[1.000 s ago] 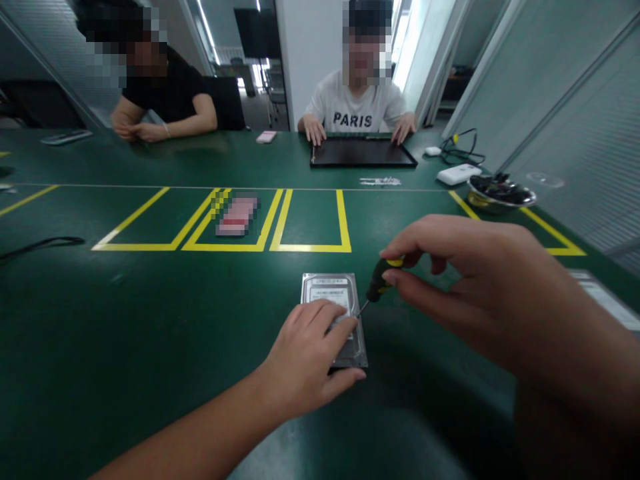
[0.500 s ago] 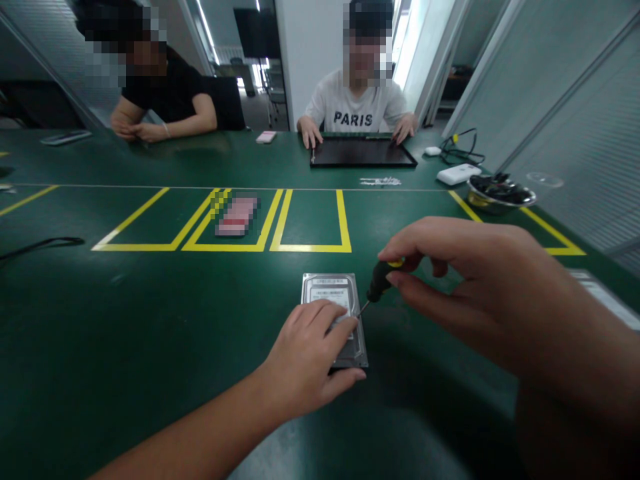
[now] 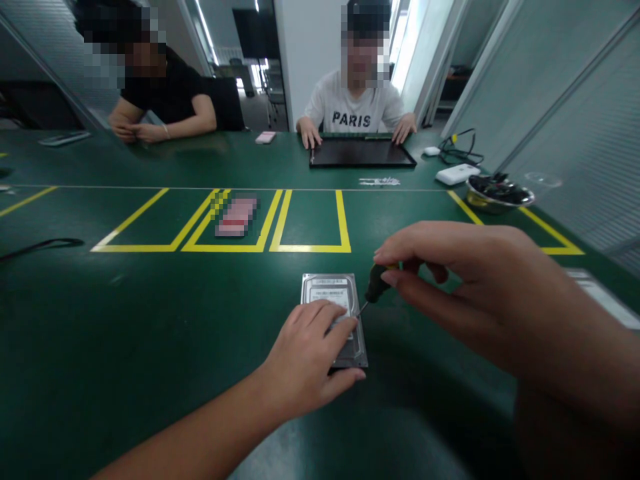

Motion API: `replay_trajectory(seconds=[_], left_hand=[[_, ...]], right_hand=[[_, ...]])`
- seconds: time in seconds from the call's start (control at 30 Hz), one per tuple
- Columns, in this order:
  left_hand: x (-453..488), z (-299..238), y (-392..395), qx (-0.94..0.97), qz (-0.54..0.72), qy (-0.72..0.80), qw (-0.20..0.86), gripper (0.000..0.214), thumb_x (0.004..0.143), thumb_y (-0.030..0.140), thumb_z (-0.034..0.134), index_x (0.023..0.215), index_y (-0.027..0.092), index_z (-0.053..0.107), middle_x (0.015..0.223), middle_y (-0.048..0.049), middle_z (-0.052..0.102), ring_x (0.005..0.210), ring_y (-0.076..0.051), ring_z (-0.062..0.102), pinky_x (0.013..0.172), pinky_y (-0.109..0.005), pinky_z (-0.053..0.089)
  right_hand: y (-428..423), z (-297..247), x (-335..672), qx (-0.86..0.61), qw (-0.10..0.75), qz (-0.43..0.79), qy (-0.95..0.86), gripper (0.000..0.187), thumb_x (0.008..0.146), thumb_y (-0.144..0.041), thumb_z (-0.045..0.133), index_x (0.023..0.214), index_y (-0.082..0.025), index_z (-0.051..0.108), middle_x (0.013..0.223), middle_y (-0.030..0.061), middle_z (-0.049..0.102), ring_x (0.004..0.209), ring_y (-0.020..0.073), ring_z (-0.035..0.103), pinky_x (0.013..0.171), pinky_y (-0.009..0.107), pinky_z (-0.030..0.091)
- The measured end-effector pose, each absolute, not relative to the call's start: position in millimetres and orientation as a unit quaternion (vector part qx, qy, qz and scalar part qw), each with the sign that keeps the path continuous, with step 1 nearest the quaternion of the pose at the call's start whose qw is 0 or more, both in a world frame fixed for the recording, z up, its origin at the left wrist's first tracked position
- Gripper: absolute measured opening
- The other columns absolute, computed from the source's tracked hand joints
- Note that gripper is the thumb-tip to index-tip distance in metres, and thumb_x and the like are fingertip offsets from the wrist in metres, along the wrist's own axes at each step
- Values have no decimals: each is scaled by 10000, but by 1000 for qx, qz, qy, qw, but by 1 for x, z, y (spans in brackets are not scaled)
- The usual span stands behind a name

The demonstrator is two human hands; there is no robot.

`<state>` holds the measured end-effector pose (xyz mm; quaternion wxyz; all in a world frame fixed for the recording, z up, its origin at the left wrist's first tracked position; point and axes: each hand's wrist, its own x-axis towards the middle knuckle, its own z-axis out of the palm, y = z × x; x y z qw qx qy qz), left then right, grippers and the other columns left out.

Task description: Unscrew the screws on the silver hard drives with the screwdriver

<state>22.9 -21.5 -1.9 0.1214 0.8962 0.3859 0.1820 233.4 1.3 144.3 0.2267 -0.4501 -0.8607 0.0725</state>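
Note:
A silver hard drive (image 3: pixel 329 283) with a white label lies flat on the green table. Across its lower half rests my left hand (image 3: pixel 313 353), fingers over the top and thumb at the near edge, gripping it and hiding part of the label. My right hand (image 3: pixel 465 287) pinches the dark handle of a small screwdriver (image 3: pixel 376 285) between thumb and fingers. The screwdriver leans, and its thin shaft reaches down to the drive's right side, beside my left fingertips. Whether the tip sits in a screw is too small to tell.
Yellow tape outlines (image 3: pixel 310 249) mark the table, one around a pink blurred item (image 3: pixel 237 217). At the right stand a metal bowl (image 3: pixel 500 200) of dark parts and a white box (image 3: pixel 457 175). Opposite, one person's hands touch a black panel (image 3: pixel 363 153); another person sits at the left.
My right hand and the screwdriver handle have shifted slightly left and tilted a little more upright. The left hand and the hard drive stay put.

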Motion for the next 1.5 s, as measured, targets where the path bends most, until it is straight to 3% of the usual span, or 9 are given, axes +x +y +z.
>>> replay_trajectory(seconds=[0.8,1.5], left_hand=[[24,1,-23,895,183,387,122,560,817,436,687,1300,195,537,1286,-114,570,1204,-322,494,1001,-521,409],[25,-1,-24,899,189,382,98,560,841,481,657,1303,189,535,1287,-126,585,1208,-336,503,991,-526,415]], right_hand=[[2,144,230,-455,234,58,-857,101,851,-212,580,846,-228,679,809,17,705,708,188,633,650,311,436],[3,143,232,-456,219,71,-860,119,882,-242,565,847,-241,679,887,24,667,748,177,589,657,311,411]])
